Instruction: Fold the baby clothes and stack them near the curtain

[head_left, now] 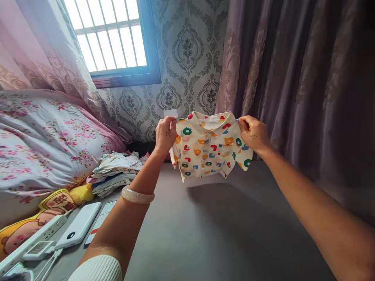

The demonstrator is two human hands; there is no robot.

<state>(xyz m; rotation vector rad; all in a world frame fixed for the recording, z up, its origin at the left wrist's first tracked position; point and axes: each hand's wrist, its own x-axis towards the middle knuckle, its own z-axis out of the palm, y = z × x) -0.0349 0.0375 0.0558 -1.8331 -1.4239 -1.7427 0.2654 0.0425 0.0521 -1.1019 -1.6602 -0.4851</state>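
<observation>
Patterned wallpaper (187, 47) and a barred window (109, 37) back a grey surface (170, 234) in the head view, where a small shirt (205, 154), printed with bright shapes, hangs spread above that surface. The left hand (165, 134) and right hand (254, 134) each pinch the cloth near a shoulder. Folded clothes (118, 171) lie to the left, beyond a power bank (80, 224) and a phone (101, 220). One loosened pinch could drop that side of the shirt and crease it; a wide leftward swing could brush the folded clothes and upset their stacking.
</observation>
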